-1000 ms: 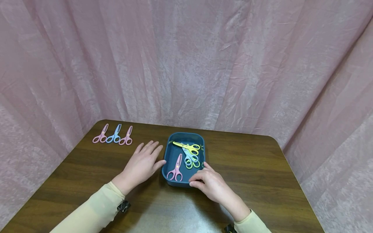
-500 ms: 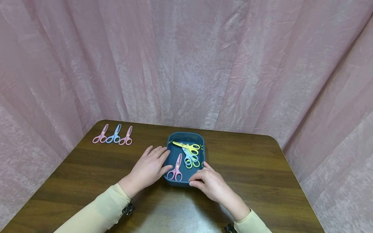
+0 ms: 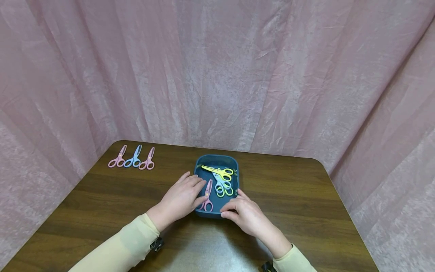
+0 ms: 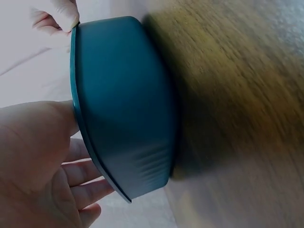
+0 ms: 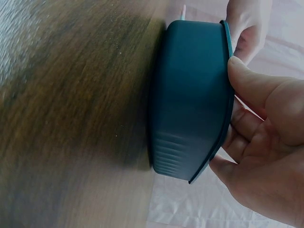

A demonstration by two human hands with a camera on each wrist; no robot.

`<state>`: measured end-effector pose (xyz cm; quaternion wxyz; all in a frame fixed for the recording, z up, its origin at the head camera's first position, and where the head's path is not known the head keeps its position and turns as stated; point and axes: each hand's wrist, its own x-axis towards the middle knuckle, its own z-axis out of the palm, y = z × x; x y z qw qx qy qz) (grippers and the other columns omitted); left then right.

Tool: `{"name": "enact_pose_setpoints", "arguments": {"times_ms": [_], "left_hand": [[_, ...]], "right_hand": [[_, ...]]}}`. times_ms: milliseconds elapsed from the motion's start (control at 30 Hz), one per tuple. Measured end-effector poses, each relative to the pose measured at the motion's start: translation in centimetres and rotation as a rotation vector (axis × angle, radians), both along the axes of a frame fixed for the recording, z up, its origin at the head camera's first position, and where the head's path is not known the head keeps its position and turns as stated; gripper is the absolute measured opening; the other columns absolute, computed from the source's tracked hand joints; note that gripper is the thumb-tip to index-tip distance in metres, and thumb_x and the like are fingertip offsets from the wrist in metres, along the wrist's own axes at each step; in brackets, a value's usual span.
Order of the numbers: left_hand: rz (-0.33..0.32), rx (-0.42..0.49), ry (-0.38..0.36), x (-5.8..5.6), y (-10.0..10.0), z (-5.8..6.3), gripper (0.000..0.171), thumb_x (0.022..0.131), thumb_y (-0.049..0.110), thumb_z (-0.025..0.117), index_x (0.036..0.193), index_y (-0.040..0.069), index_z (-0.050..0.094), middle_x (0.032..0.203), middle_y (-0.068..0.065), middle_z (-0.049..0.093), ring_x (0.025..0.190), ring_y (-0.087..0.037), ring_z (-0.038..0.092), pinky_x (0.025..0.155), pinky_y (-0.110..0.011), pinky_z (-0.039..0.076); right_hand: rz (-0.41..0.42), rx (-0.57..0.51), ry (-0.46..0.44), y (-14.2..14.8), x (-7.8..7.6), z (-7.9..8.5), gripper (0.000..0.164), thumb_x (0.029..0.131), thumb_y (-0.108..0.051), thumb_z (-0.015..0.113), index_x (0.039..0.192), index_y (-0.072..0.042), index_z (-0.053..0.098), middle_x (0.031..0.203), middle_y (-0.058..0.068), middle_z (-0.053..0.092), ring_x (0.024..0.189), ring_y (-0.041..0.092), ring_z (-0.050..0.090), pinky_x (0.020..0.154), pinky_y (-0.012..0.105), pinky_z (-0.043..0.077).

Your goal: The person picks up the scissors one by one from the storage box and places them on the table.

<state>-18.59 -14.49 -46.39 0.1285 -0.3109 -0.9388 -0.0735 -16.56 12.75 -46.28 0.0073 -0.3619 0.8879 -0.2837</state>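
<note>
In the head view, a dark blue box (image 3: 217, 160) stands on the table. Inside lie pink scissors (image 3: 208, 189), yellow scissors (image 3: 225, 173), light blue scissors (image 3: 222, 185) and green-handled ones (image 3: 230, 192) under those. My left hand (image 3: 180, 198) reaches over the box's left rim, fingers extended, its thumb covering part of the pink handles; whether it touches the scissors I cannot tell. With thumb outside and fingers inside, my right hand (image 3: 249, 216) grips the near right corner's rim. The right wrist view also shows this right hand (image 5: 270, 107) on the box rim.
At the table's far left lie three more scissors in a row: pink (image 3: 120, 158), blue (image 3: 135, 156) and pink (image 3: 149, 160). Pinkish curtains (image 3: 217, 75) hang behind and beside the wooden table (image 3: 299, 196).
My left hand has moved rightward from beside the box to over its left rim, near the pink scissors. The right hand stays on the rim, and the box has not visibly moved.
</note>
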Motion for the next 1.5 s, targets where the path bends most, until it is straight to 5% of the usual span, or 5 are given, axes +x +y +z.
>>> {"name": "enact_pose_setpoints", "arguments": {"times_ms": [300, 633, 1033, 1300, 1500], "left_hand": [[-0.095, -0.018, 0.042, -0.4, 0.7, -0.2, 0.047, 0.102, 0.033, 0.082, 0.133, -0.002, 0.076, 0.116, -0.012, 0.079, 0.114, -0.029, 0.074, 0.122, -0.059, 0.042], [-0.070, -0.077, -0.014, -0.8, 1.4, 0.1, 0.038, 0.098, 0.039, 0.086, 0.111, 0.003, 0.080, 0.093, -0.007, 0.075, 0.092, -0.026, 0.075, 0.118, -0.058, 0.047], [-0.002, -0.173, -0.135, -1.6, 2.4, 0.4, 0.044, 0.097, 0.046, 0.086, 0.116, 0.007, 0.081, 0.099, -0.008, 0.078, 0.099, -0.026, 0.077, 0.123, -0.059, 0.042], [0.000, -0.192, -0.172, -2.0, 2.8, 0.3, 0.030, 0.097, 0.045, 0.086, 0.095, 0.016, 0.078, 0.083, -0.002, 0.071, 0.090, -0.025, 0.074, 0.123, -0.061, 0.039], [0.007, -0.211, -0.211, -2.2, 3.0, 0.3, 0.030, 0.098, 0.045, 0.085, 0.102, 0.015, 0.080, 0.087, -0.003, 0.073, 0.092, -0.025, 0.074, 0.126, -0.061, 0.036]], "right_hand": [[0.002, 0.002, 0.015, 0.0, 0.1, -0.1, 0.004, 0.098, -0.014, 0.084, 0.101, -0.015, 0.087, 0.095, -0.009, 0.081, 0.101, 0.013, 0.072, 0.127, 0.062, 0.033], [-0.006, 0.008, 0.003, 0.0, 0.1, 0.0, 0.005, 0.100, -0.015, 0.083, 0.102, -0.016, 0.087, 0.096, -0.010, 0.081, 0.102, 0.013, 0.072, 0.128, 0.059, 0.032], [0.004, -0.003, -0.002, 0.0, 0.0, 0.0, 0.005, 0.099, -0.016, 0.083, 0.102, -0.016, 0.087, 0.097, -0.011, 0.081, 0.103, 0.012, 0.071, 0.128, 0.061, 0.031], [0.003, -0.005, -0.004, 0.0, 0.0, 0.0, 0.005, 0.099, -0.016, 0.083, 0.102, -0.016, 0.087, 0.097, -0.011, 0.081, 0.103, 0.012, 0.071, 0.128, 0.061, 0.031], [0.003, -0.002, -0.008, 0.0, 0.0, -0.1, 0.005, 0.100, -0.016, 0.082, 0.102, -0.015, 0.087, 0.097, -0.011, 0.081, 0.104, 0.013, 0.071, 0.128, 0.061, 0.031]]}}
